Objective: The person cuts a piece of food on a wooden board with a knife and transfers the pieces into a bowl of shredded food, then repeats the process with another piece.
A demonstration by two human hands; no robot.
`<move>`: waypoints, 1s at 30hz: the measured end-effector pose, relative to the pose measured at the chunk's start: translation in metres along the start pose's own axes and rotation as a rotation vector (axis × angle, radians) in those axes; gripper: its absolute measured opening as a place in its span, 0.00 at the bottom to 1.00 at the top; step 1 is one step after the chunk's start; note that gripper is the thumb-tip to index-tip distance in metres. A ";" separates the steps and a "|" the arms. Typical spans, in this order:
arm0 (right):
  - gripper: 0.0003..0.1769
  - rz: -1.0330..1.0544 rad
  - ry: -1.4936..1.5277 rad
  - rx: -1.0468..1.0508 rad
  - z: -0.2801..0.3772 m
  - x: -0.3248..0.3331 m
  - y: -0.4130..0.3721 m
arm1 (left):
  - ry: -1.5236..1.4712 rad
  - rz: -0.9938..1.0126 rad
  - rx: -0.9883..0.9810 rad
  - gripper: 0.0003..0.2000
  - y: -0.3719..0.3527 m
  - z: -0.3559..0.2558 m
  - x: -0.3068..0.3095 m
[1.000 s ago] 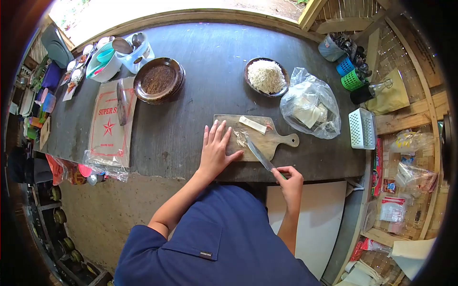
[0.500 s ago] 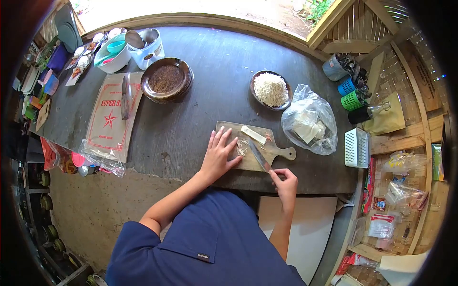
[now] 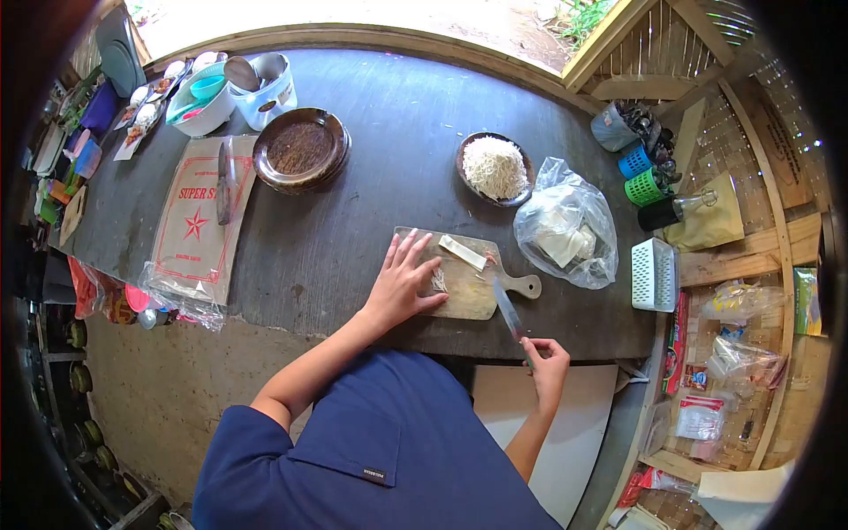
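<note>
Left hand [image 3: 405, 281] spreads flat over the wooden cutting board [image 3: 475, 299], shreds [image 3: 439, 280] by its fingertips; right hand [image 3: 546, 362] grips the knife [image 3: 507, 309], blade at the board's handle side.

The left hand [image 3: 405, 281] is lying palm down with fingers spread, its forearm reaching diagonally forward, while the right hand [image 3: 547, 360] is curling into a grip.
</note>
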State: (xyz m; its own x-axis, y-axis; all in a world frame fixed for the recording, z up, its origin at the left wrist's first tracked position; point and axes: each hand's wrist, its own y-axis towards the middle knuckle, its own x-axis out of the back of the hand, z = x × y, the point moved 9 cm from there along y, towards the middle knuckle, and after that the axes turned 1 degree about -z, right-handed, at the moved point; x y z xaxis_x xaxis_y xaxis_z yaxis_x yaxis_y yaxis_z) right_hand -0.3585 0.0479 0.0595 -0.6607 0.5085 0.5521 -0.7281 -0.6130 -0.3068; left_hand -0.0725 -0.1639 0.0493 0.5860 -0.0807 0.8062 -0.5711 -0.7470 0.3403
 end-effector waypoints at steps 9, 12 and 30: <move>0.13 0.053 0.014 -0.013 0.001 -0.019 -0.008 | -0.002 -0.010 0.022 0.42 -0.003 0.001 0.007; 0.13 0.173 0.023 0.041 0.011 -0.044 -0.014 | -0.043 -0.035 0.046 0.43 -0.006 0.002 0.009; 0.15 0.176 0.093 0.112 0.014 -0.118 -0.038 | -0.016 -0.144 0.094 0.18 -0.032 0.006 0.013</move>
State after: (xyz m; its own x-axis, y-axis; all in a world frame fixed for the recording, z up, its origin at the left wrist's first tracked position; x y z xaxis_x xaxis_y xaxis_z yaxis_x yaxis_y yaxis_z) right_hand -0.2509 0.0030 0.0167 -0.7937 0.4381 0.4220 -0.5786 -0.7579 -0.3014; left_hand -0.0435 -0.1455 0.0457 0.6671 0.0219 0.7446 -0.4250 -0.8098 0.4046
